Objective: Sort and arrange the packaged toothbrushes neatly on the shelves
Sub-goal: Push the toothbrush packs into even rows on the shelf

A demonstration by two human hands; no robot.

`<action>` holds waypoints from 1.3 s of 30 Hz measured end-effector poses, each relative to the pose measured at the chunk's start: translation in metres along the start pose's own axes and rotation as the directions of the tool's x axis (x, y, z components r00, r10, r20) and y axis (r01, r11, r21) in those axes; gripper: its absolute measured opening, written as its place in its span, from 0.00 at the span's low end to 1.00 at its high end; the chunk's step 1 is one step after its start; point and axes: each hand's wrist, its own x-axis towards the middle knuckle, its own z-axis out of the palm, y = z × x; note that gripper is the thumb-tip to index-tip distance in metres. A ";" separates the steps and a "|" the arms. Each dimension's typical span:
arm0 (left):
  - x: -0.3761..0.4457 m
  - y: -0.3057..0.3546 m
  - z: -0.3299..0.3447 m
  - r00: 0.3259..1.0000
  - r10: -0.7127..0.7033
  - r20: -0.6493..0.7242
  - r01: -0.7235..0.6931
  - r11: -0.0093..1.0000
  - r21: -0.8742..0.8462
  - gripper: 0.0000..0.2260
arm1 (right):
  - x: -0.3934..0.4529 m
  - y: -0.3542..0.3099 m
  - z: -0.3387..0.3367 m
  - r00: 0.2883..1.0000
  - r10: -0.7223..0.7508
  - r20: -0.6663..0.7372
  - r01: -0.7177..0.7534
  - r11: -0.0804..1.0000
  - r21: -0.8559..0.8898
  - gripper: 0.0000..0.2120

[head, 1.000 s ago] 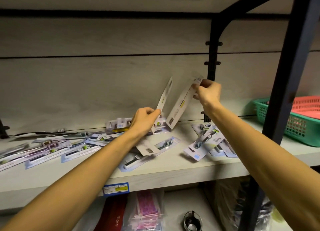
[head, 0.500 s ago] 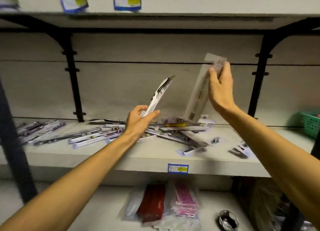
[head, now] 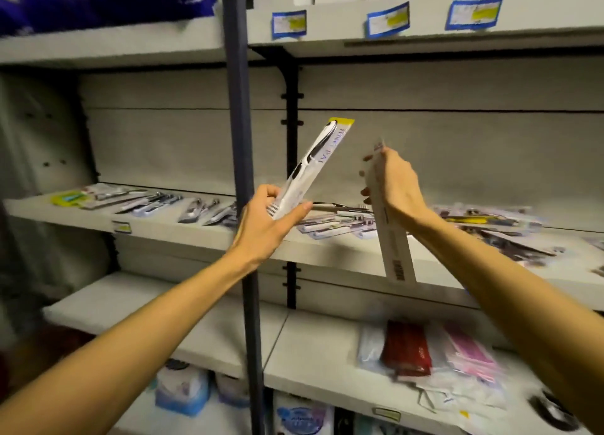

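A person's left hand (head: pixel 264 225) grips a yellow-topped packaged toothbrush (head: pixel 313 170) by its lower end, tilted up before the dark shelf post (head: pixel 240 140). The right hand (head: pixel 390 186) pinches a second toothbrush pack (head: pixel 394 248), barcode end hanging down, above the middle shelf (head: pixel 196 235) strewn with loose toothbrush packs (head: pixel 336 225).

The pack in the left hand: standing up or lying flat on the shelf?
Up, tilted. The left hand grips the pack by its lower end, yellow top leaning right, clear of the shelf.

Both arms reach forward, left hand (head: pixel 265 226) and right hand (head: pixel 394 186) gripping.
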 end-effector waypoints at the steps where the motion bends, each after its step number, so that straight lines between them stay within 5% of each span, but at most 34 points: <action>1: -0.003 -0.005 -0.020 1.000 -0.008 -0.016 0.008 1.000 0.015 0.24 | -0.005 -0.005 0.021 0.998 -0.011 0.061 0.014 0.999 -0.038 0.18; 6: -0.002 -0.032 -0.113 0.987 -0.039 -0.159 0.052 0.995 0.081 0.20 | -0.033 -0.025 0.121 0.920 0.132 0.370 -0.167 0.984 0.065 0.18; 15: 0.017 -0.117 -0.242 0.849 -0.312 -0.427 0.411 0.898 0.160 0.22 | -0.027 -0.013 0.280 0.873 -0.024 0.487 0.060 0.996 -0.059 0.20; 24: 0.085 -0.187 -0.326 0.846 -0.400 -0.353 0.498 0.829 0.255 0.19 | 0.018 -0.003 0.406 0.856 0.063 0.513 -0.103 0.993 0.051 0.17; 32: 0.169 -0.250 -0.377 0.833 -0.420 -0.360 0.542 0.750 0.380 0.16 | 0.084 0.017 0.497 0.815 0.322 0.482 -0.475 0.847 0.239 0.10; 39: 0.216 -0.304 -0.426 0.855 -0.388 -0.344 0.517 0.690 0.506 0.36 | 0.119 0.041 0.575 0.714 0.407 0.570 -0.625 0.737 0.256 0.04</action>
